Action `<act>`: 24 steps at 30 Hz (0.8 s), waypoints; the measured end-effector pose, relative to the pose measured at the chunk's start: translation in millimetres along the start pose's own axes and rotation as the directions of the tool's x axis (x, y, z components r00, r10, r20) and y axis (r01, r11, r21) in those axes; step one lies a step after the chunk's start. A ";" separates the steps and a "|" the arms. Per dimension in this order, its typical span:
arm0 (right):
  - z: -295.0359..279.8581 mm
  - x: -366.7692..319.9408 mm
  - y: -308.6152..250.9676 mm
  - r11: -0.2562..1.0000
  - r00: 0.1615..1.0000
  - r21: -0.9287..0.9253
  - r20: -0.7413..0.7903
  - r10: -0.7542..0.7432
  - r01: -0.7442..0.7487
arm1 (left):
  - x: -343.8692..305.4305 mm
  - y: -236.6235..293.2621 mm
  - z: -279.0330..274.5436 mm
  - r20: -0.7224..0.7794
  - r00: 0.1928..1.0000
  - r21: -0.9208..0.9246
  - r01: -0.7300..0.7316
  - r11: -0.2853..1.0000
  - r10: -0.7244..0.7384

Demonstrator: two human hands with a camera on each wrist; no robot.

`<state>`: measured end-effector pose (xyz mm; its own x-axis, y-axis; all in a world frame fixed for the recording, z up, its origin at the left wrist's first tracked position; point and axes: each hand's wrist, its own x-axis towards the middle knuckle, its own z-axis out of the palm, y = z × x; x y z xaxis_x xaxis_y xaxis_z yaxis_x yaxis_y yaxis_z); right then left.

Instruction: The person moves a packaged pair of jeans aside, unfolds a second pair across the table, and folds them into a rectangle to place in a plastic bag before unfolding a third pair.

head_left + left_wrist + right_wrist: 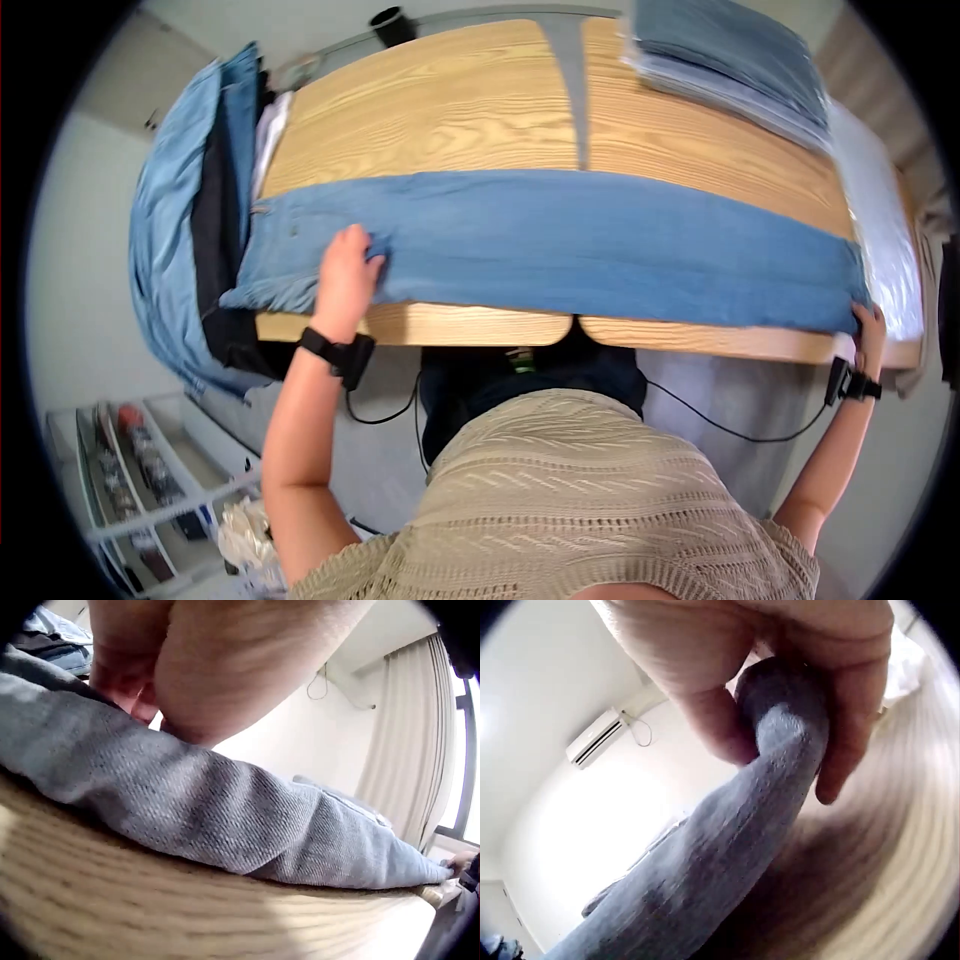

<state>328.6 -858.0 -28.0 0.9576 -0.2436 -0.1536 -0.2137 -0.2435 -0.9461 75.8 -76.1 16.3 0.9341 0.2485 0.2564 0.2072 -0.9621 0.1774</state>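
A pair of blue jeans (pixel 560 245), folded lengthwise into a long strip, lies across the table near its front edge. Its wider, wrinkled end is at the left, the narrow leg end at the right. My left hand (pixel 347 275) is over the wider part, thumb and fingers pinching a small bunch of denim. In the left wrist view its fingertips meet the top of the cloth, partly hidden behind the palm. At the far right, my right hand (pixel 870 335) grips the leg end at the front corner. The right wrist view has the rolled denim (pixel 780 742) between thumb and fingers.
More jeans (pixel 175 220) and a black garment (pixel 215 200) hang over the table's left end. Folded jeans in clear plastic (pixel 730 60) are stacked at the back right, beside a clear plastic bag (pixel 880 220). A gap divides the wooden tabletop (pixel 430 100). Cables run from both wrist cameras.
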 end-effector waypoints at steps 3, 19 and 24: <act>6.9 -12.3 0.0 0.992 0.983 0.072 -0.144 0.110 -0.100 | -6.2 18.5 -12.3 -0.030 0.998 -0.085 0.048 0.995 -0.051; -21.7 -2.0 50.9 0.995 0.993 0.035 -0.081 -0.091 0.094 | -20.8 23.4 -5.1 -0.017 1.000 0.289 -0.011 0.957 0.017; 0.3 -16.2 49.4 0.818 0.867 -0.315 0.035 -0.496 0.481 | -22.9 11.2 4.0 0.116 0.992 0.086 -0.054 0.995 0.044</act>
<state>302.5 -865.8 -72.3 0.9435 -0.0571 0.3263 0.2251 -0.6121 -0.7580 57.9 -93.1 8.6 0.9697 0.1910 0.1523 0.1804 -0.9803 0.0808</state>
